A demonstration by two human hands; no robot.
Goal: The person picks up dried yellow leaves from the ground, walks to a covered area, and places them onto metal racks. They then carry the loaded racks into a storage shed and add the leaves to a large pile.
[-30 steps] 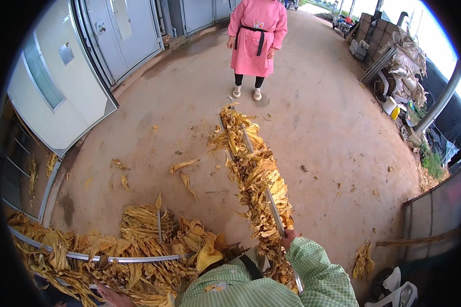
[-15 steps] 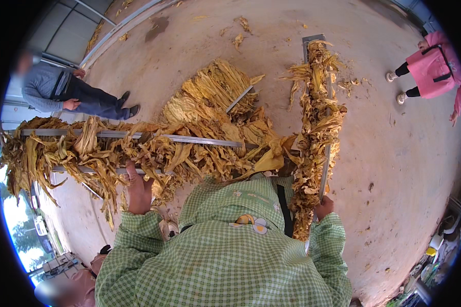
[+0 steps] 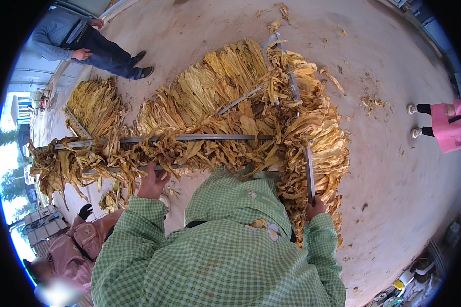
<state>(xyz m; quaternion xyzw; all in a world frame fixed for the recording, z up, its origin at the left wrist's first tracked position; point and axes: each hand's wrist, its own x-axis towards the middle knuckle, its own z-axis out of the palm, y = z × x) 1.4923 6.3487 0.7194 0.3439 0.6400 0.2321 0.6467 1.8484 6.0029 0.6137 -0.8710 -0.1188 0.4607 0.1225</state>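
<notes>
Both arms, in green checked sleeves, reach forward and apart — the left hand (image 3: 152, 183) is raised with fingers curled closed in a grip, the right hand (image 3: 315, 207) closed in a fist, lower and out to the side.

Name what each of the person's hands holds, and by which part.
The left hand grips one leaf-hung metal bar from below, mid-length. The right hand holds a second leaf-hung bar by its near end.
</notes>
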